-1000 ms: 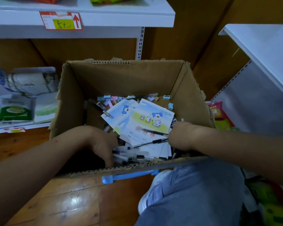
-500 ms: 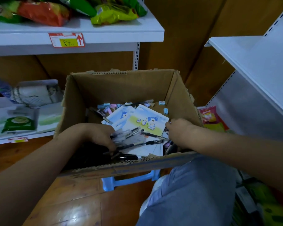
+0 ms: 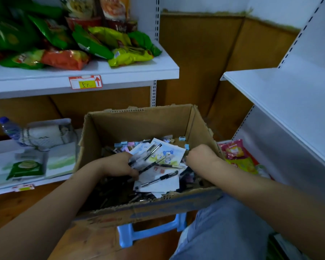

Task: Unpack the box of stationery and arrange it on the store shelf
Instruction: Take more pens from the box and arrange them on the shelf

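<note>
Both hands reach into the box (image 3: 143, 119); the left hand (image 3: 118, 166) grips a bundle of pens (image 3: 144, 156), fingers curled round them, their tips fanning up and away toward the right hand; the right hand (image 3: 200, 156) sits low by the box's right wall, knuckles up, its fingers hidden, so I cannot tell whether it holds anything; between the hands lie cards (image 3: 167, 154) printed with a blue bear; just below them one black pen (image 3: 158, 180) rests slantwise on white paper; beyond the hands, along the far side of the box floor, small pastel clips (image 3: 124, 144) are scattered; under the left hand the box is dark with more loose pens; the box stands on a blue stool (image 3: 137, 232), near edge torn; far above the left hand a shelf (image 3: 120, 72) carries snack bags (image 3: 86, 45); above the right hand a bare white shelf (image 3: 280, 94) juts out; below it, just right of the right hand, lie red and yellow packets (image 3: 236, 154); left of the left hand a bottle (image 3: 9, 129) lies on a lower shelf.
</note>
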